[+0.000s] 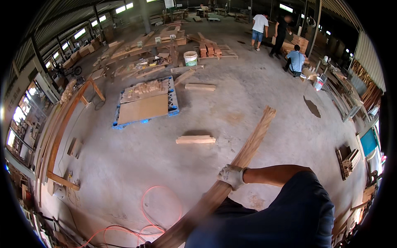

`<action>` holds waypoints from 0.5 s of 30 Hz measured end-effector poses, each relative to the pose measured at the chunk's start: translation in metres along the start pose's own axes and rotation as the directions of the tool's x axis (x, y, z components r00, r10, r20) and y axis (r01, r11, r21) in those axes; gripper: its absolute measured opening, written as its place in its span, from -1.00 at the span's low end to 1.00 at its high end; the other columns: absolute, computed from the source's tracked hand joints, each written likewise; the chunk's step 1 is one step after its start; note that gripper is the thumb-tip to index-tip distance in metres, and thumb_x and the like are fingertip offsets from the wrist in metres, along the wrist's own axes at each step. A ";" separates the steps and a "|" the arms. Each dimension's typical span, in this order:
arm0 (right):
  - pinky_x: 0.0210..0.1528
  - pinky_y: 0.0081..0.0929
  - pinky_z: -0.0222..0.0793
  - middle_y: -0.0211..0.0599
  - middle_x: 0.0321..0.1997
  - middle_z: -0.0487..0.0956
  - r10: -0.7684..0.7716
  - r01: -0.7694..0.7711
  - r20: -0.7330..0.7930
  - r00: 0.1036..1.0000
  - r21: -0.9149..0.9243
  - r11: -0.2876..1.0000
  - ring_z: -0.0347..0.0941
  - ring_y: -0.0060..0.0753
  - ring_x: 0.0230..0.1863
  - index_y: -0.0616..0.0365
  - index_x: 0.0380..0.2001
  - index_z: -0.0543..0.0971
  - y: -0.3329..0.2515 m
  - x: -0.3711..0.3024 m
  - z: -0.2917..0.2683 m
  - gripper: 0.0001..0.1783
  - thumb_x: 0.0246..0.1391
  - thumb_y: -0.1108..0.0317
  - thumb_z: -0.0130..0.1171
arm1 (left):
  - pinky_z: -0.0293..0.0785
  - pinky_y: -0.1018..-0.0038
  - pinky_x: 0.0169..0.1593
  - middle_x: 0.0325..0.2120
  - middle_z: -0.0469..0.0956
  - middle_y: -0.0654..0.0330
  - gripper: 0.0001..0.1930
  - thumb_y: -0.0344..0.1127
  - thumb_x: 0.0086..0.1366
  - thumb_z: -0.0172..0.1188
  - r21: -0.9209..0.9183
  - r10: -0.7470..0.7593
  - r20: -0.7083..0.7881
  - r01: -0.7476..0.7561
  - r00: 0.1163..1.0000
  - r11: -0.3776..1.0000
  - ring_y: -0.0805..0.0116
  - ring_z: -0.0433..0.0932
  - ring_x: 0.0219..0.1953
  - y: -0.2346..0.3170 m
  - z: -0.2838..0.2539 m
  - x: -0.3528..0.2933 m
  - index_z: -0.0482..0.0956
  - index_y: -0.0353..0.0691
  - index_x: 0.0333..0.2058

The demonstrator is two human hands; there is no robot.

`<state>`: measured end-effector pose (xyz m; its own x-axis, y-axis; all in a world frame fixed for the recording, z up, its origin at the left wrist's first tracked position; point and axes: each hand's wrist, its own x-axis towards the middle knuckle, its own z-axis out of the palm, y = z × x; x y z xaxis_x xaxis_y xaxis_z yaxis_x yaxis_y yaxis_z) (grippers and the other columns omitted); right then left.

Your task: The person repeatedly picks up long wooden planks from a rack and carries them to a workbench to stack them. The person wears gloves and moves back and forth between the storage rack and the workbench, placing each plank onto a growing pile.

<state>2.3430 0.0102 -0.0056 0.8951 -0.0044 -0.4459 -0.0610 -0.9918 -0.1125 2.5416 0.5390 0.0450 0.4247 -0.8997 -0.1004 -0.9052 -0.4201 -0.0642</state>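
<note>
A long brown wooden plank (253, 142) slants across my front, from the lower edge up to the right. My right hand (233, 177), in a pale grey work glove, is closed around it near its middle. The plank's far end stands out over the concrete floor, and its near end runs out of the picture at the bottom. Beside that near end a small dark shape shows at the lower edge. It may be part of my left hand, but no fingers can be made out.
Short boards (195, 139) lie on the floor ahead. Beyond them is a blue pallet (173, 108) with a brown sheet and wood pieces. An orange hose (142, 206) loops at lower left, near a wooden frame (62, 132). Several people (259, 25) are at the back right.
</note>
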 end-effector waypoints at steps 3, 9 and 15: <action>0.17 -0.14 0.36 -0.11 -0.03 0.60 0.003 -0.004 0.026 1.000 0.013 1.000 0.52 -0.07 0.07 0.17 0.01 0.49 0.002 0.054 -0.022 -0.20 -0.41 0.16 0.51 | 0.18 -0.16 0.34 0.18 0.41 0.00 -0.08 0.06 -0.11 0.48 0.020 0.000 0.076 -0.002 0.997 1.000 -0.18 0.32 0.24 -0.050 0.019 0.028 0.37 -0.21 0.23; 0.16 -0.12 0.38 -0.14 -0.03 0.60 -0.090 0.093 -0.089 0.992 0.038 0.995 0.53 -0.07 0.06 0.11 -0.01 0.51 0.041 0.201 -0.058 -0.24 -0.41 0.16 0.48 | 0.19 -0.20 0.35 0.23 0.40 0.01 -0.09 0.06 -0.09 0.48 0.113 -0.186 0.214 0.165 0.959 0.980 -0.16 0.28 0.32 -0.130 0.013 0.100 0.38 -0.22 0.23; 0.29 -0.06 0.23 -0.08 0.02 0.57 -0.150 0.153 0.044 0.988 -0.065 0.986 0.45 0.02 0.15 0.15 0.01 0.51 0.071 0.311 -0.172 -0.19 -0.36 0.04 0.53 | 0.44 0.04 -0.01 -0.24 0.59 0.02 -0.25 -0.05 -0.28 0.50 -0.196 -0.349 0.119 0.367 0.929 0.909 -0.08 0.55 -0.16 -0.202 -0.037 0.190 0.47 -0.17 -0.04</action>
<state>2.6930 -0.0834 0.0003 0.8739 0.1499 -0.4624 0.1050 -0.9870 -0.1215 2.8047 0.4484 0.0752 0.7128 -0.6755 -0.1887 -0.6705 -0.7353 0.0990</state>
